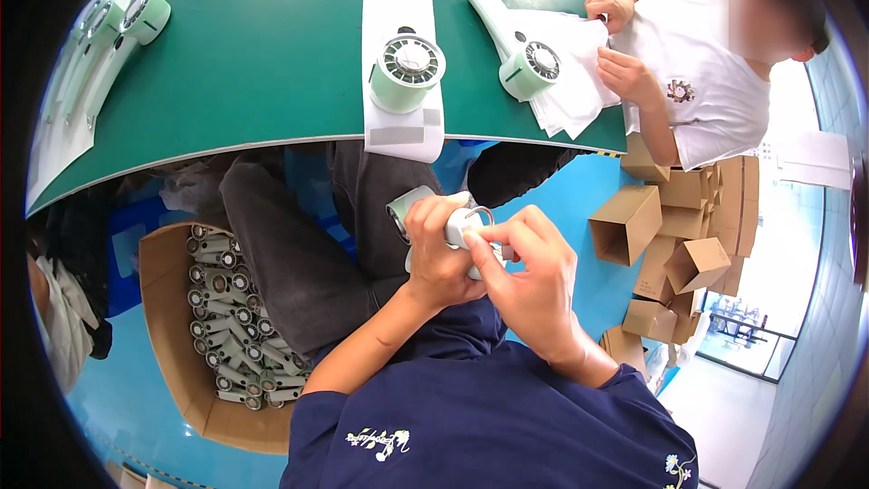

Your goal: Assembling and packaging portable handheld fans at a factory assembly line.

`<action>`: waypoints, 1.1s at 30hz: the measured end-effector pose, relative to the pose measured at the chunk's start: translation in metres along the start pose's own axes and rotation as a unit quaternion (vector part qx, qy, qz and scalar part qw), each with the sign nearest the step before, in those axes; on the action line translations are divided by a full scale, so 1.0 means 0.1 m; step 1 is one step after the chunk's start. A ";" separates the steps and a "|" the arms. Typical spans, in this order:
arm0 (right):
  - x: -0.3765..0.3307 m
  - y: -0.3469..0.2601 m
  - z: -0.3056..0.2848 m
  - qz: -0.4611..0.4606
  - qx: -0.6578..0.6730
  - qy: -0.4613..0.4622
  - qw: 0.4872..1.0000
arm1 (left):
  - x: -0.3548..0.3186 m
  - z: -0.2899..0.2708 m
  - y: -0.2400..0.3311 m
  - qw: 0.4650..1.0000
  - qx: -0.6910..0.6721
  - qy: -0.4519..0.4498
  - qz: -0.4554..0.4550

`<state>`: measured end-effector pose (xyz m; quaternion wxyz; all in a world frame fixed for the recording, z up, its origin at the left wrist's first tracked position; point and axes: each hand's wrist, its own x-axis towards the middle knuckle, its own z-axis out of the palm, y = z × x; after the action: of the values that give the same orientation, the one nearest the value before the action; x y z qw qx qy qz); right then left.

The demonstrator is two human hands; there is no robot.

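Observation:
My left hand [441, 249] is wrapped around a pale green handheld fan [409, 206], held over my lap below the table edge. My right hand [529, 272] pinches the fan's white handle end, where a small metal ring [482, 214] shows. On the green table [262, 54], a second green fan [407, 71] lies on a white sheet straight ahead. To the right, a third fan [528, 65] rests on white paper, and another person's two hands [625, 72] are on that paper.
A brown carton [172, 344] full of several green fans stands on the blue floor at my left. Several empty small cardboard boxes [674, 235] are piled at the right. More fans [136, 23] lie at the table's far left.

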<state>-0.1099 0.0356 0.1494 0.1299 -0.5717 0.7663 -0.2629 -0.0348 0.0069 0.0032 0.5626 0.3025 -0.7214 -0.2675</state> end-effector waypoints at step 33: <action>0.01 0.58 -0.14 -0.011 0.479 -0.081 0.874 | 0.30 -0.29 -0.10 0.996 -0.047 -0.071 0.033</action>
<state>-0.1643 0.0506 0.1292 0.4469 -0.4670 0.5273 -0.5515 -0.0108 -0.0235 0.0218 0.5322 0.2320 -0.7558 -0.3027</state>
